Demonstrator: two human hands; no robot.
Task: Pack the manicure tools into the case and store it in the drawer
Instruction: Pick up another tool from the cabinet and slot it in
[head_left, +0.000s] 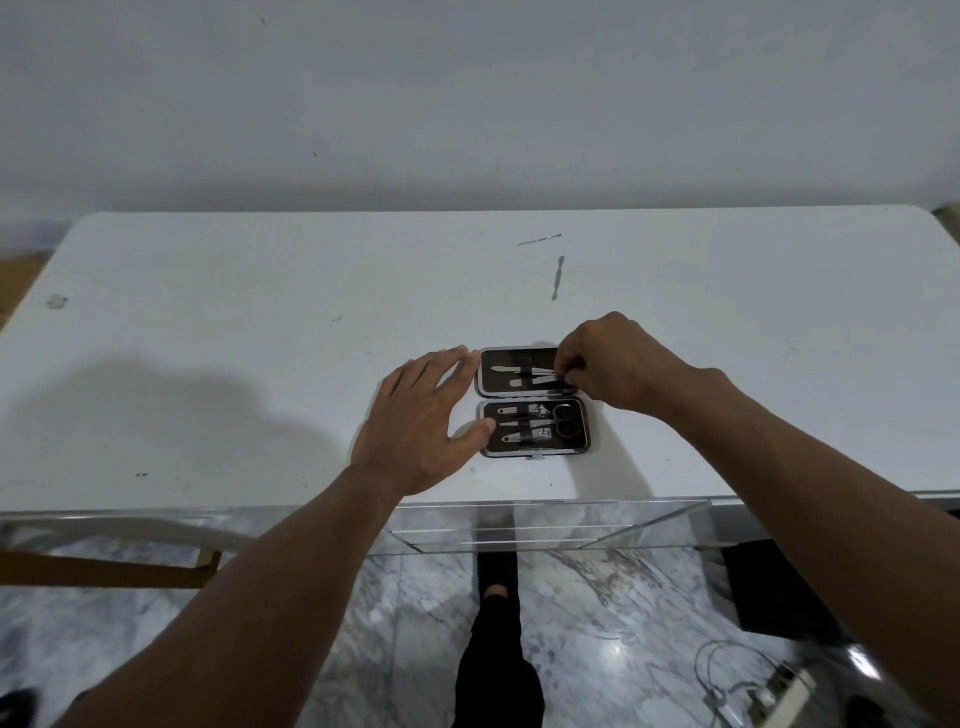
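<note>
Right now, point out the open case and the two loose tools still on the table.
open case (586, 451): head view, near half's metal rim.
thin loose tool (538, 240): head view, mid-shaft.
flat-ended loose tool (557, 278): head view, middle of handle.

No readable text anywhere (tools bear none legible).

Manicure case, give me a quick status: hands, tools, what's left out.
Left hand flat, steadying open case. Right hand fingers pinching a tool into the far half. Two tools loose on table beyond. Nothing blocking.
</note>
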